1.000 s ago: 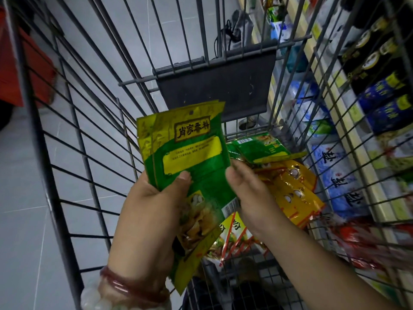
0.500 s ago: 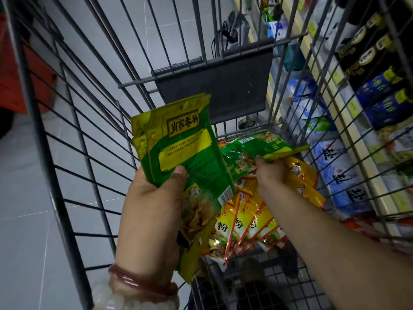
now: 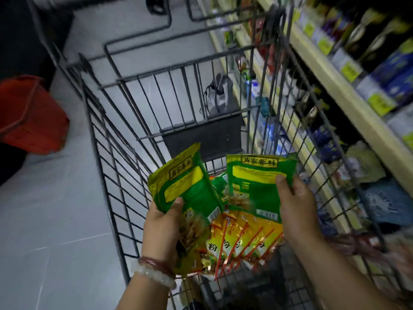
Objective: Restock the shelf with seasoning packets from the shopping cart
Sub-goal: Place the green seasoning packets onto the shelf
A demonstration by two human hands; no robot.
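Holding a small stack of green seasoning packets (image 3: 190, 186), the left hand (image 3: 163, 227) has its thumb clamped across the front faces, the stack tilted leftward above the cart. Right hand (image 3: 299, 209) grasps one more green packet (image 3: 259, 186) of the same label, thumb on its front, raised clear of the load and just beside the left-hand stack, not touching it as far as can be told. Below both hands, yellow packets (image 3: 243, 245) with red stripes lie fanned in the shopping cart (image 3: 116, 175); another green one appears partly buried between the two held lots, though blur hides detail. The shelf (image 3: 348, 101) runs along the right side of the cart, stocked with bottles and bags; its contents are blurred. On the floor at left sits a red basket (image 3: 29, 117). Judgement: the step in hand is gathering like packets before shelving. To do it well, slide the single packet square against the stack, labels facing the same way, edges aligned, so one hand can carry the lot. Risk: slick film, stack may fan out.
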